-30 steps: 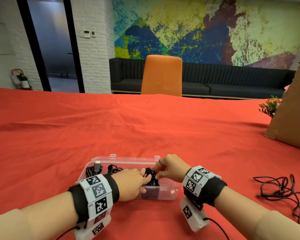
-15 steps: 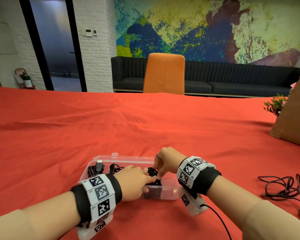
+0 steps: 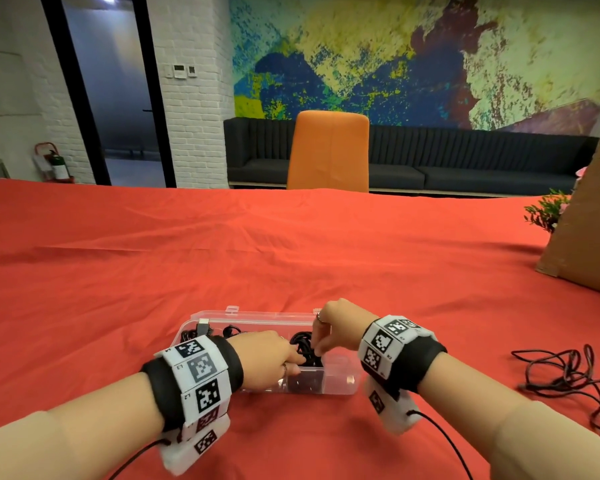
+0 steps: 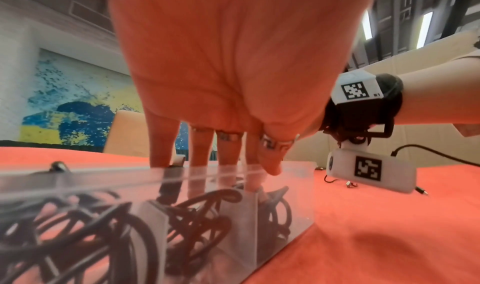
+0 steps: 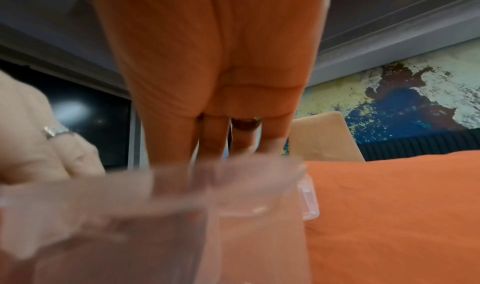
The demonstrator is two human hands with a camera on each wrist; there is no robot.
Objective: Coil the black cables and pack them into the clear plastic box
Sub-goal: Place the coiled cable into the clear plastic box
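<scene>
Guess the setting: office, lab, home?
Probably an office lounge or meeting space: long dark sofa under a colourful abstract wall mural, orange chair at a large red-clothed table, red fire extinguisher.

Far wall: large abstract mural (image 3: 413,60) in blue, yellow, green and maroon
Left wall: white painted brick (image 3: 191,109) with two small wall controls (image 3: 183,70)
Doorway: tall black-framed glass door (image 3: 111,91)
Seating: long dark ribbed sofa (image 3: 465,157); orange chair back (image 3: 328,150) at the table's far edge
Table cover: wrinkled red cloth (image 3: 222,265)
Corner: red fire extinguisher (image 3: 54,162) on the floor
</scene>
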